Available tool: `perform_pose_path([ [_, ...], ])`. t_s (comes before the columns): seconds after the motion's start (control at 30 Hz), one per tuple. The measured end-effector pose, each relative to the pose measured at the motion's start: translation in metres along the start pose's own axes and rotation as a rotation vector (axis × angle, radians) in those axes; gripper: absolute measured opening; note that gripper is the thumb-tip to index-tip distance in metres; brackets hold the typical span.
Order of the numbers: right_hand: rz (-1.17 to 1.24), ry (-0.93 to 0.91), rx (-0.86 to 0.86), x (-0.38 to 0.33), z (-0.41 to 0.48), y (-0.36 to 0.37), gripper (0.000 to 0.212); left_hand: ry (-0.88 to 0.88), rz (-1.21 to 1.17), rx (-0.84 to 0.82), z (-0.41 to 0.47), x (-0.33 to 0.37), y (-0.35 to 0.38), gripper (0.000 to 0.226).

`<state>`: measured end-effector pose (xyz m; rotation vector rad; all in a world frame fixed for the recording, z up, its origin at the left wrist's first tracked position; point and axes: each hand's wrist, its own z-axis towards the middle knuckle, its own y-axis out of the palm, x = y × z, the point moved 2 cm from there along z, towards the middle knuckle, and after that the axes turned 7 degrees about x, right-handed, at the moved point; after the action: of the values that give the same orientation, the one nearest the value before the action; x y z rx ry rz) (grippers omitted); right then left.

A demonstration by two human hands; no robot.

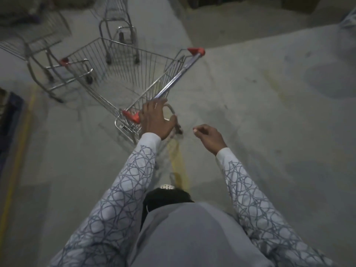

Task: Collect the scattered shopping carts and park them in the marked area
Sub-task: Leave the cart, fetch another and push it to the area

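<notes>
A silver wire shopping cart (125, 74) with red corner caps stands on the concrete floor in front of me, its handle bar (177, 76) running from upper right down to my left hand. My left hand (157, 120) grips the near end of the handle by a red cap. My right hand (209, 137) hangs free in the air to the right of the cart, fingers loosely curled, holding nothing. Two more carts stand beyond: one at the left (44, 45) and one at the top centre (117, 27).
A faded yellow floor line (179, 160) runs under the cart toward me. Another yellow line (17, 160) runs along the left side beside a dark blue object (9, 120). Open concrete floor lies to the right. A pale bag sits at the far right top (348, 22).
</notes>
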<state>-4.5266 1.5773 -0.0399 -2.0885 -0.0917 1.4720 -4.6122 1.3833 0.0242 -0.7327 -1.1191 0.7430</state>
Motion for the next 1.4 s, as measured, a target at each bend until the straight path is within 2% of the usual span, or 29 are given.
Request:
perform_pose_path([
  [0.2,-0.004,-0.129,0.065,-0.076,0.117,0.009,0.025,-0.137,0.037,-0.053,0.105,-0.004,0.03,0.051],
  [0.3,-0.138,-0.312,0.098,-0.097,0.164,0.027,0.027,-0.305,-0.063,-0.144,0.128,-0.016,0.04,0.046],
  [0.37,-0.253,-0.468,0.194,-0.109,0.188,0.034,0.024,-0.457,-0.094,-0.227,0.133,-0.025,0.047,0.04],
  [0.4,-0.319,-0.546,0.256,-0.115,0.201,0.036,0.022,-0.507,-0.071,-0.277,0.134,-0.031,0.051,0.044],
  [0.5,-0.57,-0.831,0.373,-0.12,0.245,0.044,0.021,-0.646,0.01,-0.383,0.133,-0.042,0.06,0.08],
  [0.6,-0.645,-0.974,0.282,-0.127,0.279,0.059,0.027,-0.73,0.206,-0.383,0.134,-0.041,0.061,0.082],
  [0.83,-0.757,-1.039,0.067,-0.146,0.301,0.072,0.041,-0.982,0.463,-0.328,0.142,-0.02,0.062,0.074],
  [1.0,-0.782,-1.094,-0.084,-0.167,0.302,0.084,0.051,-1.083,0.496,-0.265,0.14,-0.011,0.058,0.07],
  [1.13,-0.813,-1.164,-0.206,-0.173,0.285,0.099,0.05,-1.182,0.49,-0.258,0.114,-0.016,0.054,0.071],
  [1.2,-0.83,-1.21,-0.272,-0.176,0.268,0.107,0.049,-1.229,0.497,-0.262,0.095,-0.018,0.048,0.066],
  [1.33,-0.808,-1.309,-0.427,-0.177,0.218,0.129,0.051,-1.407,0.451,-0.152,0.045,-0.014,0.022,0.058],
  [1.4,-0.78,-1.406,-0.498,-0.173,0.185,0.142,0.043,-1.453,0.453,-0.117,0.01,-0.013,0.009,0.055],
])
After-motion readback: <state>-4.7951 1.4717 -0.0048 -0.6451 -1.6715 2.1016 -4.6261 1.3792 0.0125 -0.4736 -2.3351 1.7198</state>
